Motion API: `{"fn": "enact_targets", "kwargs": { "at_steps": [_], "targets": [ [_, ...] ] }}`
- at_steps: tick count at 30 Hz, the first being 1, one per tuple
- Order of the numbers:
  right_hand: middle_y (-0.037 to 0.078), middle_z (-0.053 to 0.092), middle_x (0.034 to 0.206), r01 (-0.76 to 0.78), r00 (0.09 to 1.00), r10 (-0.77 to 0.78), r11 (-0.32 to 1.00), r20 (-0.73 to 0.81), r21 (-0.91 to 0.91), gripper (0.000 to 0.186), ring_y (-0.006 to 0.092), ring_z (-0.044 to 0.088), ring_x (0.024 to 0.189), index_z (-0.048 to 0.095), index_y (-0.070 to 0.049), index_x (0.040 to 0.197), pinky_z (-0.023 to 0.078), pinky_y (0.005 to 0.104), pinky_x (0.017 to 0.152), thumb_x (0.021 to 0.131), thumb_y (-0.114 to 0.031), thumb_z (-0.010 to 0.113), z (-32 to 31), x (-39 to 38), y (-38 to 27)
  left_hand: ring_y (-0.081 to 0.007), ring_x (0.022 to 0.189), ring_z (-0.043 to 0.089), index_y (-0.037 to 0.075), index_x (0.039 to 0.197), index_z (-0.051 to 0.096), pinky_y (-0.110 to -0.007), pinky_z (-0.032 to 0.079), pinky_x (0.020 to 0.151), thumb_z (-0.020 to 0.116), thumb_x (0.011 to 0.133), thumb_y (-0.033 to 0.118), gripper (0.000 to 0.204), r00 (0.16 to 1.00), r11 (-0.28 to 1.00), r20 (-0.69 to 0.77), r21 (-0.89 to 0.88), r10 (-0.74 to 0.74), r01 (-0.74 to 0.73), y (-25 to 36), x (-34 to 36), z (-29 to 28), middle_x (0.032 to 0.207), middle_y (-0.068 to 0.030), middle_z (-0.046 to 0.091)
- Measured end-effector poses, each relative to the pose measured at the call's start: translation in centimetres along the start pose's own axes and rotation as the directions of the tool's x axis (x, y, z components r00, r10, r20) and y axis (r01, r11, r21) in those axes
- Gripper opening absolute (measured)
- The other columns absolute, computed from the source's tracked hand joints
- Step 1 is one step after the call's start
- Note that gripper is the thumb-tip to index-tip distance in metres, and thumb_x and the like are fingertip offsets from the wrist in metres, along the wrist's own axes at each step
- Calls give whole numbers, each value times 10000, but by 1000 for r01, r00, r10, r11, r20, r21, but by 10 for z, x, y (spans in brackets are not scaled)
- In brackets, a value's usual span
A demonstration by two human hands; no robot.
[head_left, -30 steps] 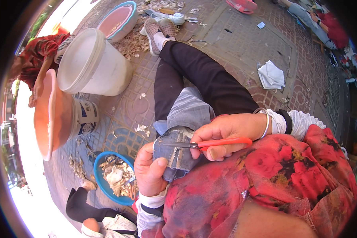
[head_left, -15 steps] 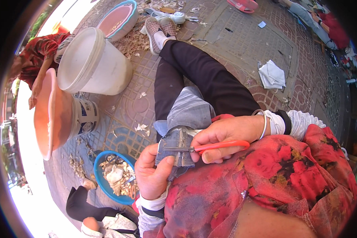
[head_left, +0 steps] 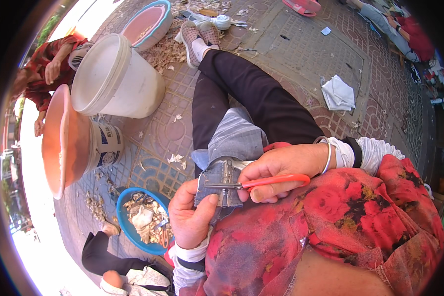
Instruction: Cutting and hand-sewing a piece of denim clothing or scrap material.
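Note:
My left hand pinches the edge of a grey-blue denim piece with a metal zipper on it. My right hand grips red-handled scissors, their dark blades lying horizontally across the zipper; whether the tips are parted I cannot tell. Some right fingers also rest at the denim's edge. More grey-blue cloth lies over my legs in dark trousers, just above my hands.
Left are a white bucket, an orange basin on a pail and a co-worker in red. A blue basin holds scraps. Behind are a pink basin and white cloths. Another person is top right.
Since a second ago, my left hand and the denim piece have shifted slightly right. The co-worker at left has raised a hand toward the white bucket's upper side.

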State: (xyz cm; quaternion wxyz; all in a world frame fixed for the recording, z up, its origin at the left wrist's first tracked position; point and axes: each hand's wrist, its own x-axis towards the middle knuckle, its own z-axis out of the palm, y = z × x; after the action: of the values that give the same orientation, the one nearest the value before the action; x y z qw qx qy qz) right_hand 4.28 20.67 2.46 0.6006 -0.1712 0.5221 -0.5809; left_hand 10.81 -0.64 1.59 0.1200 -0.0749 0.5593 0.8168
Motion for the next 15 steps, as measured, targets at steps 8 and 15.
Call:
{"fn": "enact_targets", "kwargs": {
  "at_steps": [8, 15],
  "targets": [
    [-47, 484, 655, -19, 1000, 19, 1000, 1, -2, 371, 27, 402, 532, 534, -79, 977, 318, 171, 461, 846, -425, 512, -2, 1, -2, -94, 803, 543, -10, 990, 557, -238, 435, 744, 552, 753, -57, 241, 1000, 997, -15, 77, 9, -8, -1, 1, -2, 900, -48, 605],
    [-23, 515, 678, 156, 986, -159, 985, -45, -68, 353, 61, 451, 549, 533, -57, 965, 366, 206, 482, 834, -384, 555, 1, 9, 15, -102, 791, 550, -18, 989, 554, -240, 440, 738, 559, 762, -36, 228, 999, 999, -14, 7, -36, 36, -1, 1, -1, 893, -59, 608]
  ]
}}
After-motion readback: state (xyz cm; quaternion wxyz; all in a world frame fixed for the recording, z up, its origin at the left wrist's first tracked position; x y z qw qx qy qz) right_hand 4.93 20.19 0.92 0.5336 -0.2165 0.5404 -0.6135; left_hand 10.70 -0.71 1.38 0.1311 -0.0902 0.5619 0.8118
